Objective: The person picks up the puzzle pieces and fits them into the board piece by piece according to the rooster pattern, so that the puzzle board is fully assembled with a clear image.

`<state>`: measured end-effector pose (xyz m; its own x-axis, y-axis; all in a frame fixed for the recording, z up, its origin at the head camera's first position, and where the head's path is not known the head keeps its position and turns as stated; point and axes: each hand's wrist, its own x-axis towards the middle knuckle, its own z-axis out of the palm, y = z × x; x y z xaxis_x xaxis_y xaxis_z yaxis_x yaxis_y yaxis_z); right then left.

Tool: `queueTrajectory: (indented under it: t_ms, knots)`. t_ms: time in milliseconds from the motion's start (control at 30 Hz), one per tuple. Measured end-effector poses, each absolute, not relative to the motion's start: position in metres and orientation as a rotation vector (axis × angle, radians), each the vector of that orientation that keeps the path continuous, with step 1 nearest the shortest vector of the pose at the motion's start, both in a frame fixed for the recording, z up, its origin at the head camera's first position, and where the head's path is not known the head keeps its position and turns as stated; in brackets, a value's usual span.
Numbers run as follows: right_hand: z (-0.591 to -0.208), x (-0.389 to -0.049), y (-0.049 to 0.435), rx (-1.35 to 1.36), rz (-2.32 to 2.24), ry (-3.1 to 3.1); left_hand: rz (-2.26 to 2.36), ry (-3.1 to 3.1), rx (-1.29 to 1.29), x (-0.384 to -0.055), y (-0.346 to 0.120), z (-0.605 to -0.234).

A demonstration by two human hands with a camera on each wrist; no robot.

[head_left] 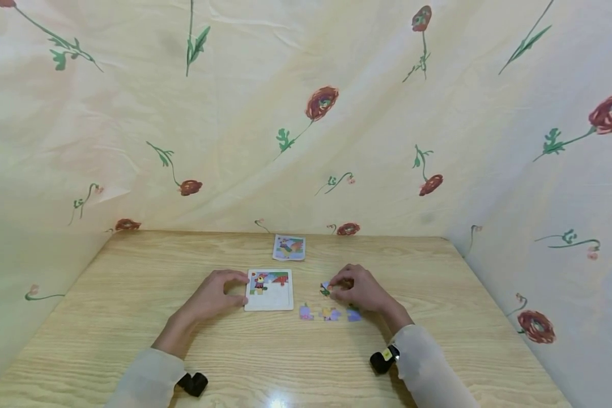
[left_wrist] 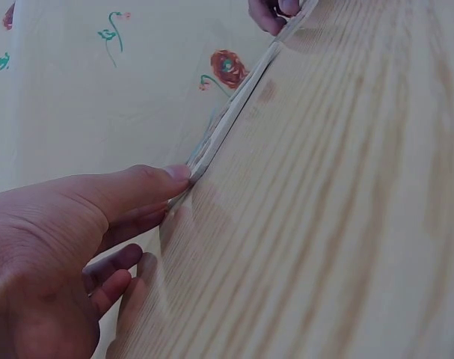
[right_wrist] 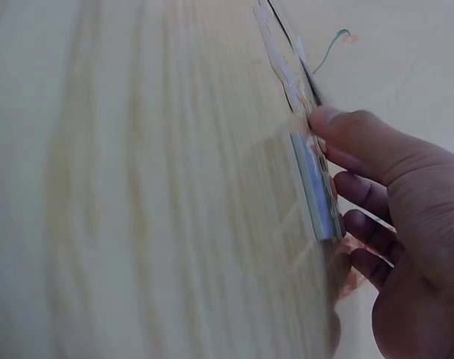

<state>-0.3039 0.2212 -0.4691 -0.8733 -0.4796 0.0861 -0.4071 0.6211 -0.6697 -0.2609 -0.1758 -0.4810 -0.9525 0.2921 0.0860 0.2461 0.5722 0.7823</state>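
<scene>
My left hand (head_left: 215,294) holds the left side of a white-framed puzzle board (head_left: 277,297), its thumb and forefinger set apart along that edge. Picture pieces fill the board's top and part of its left side; the rest of its base is bare white. In the left wrist view the thumb (left_wrist: 155,179) lies at the board's edge (left_wrist: 238,105). To the right of the board, my right hand (head_left: 359,288) pinches a multicoloured jigsaw piece (head_left: 324,289) close over the table. Just below that hand lie loose jigsaw pieces: a purple one (head_left: 306,312), a yellow-and-purple one (head_left: 330,314) and another purple one (head_left: 354,314).
A square picture card (head_left: 289,248) lies behind the board, near the back of the wooden table (head_left: 224,351). Flower-printed cloth (head_left: 245,113) hangs behind the table and along its sides. Black wrist cameras (head_left: 194,384) sit by both sleeves.
</scene>
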Motion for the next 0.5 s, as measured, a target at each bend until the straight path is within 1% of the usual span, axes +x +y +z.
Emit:
queueTrajectory:
  t_ms: [500]
  knots:
    - [-0.4755, -0.3053, 0.2167, -0.770, -1.100, 2.799, 1.371, 2.716, 0.479, -0.2602, -0.1764, -0.4805]
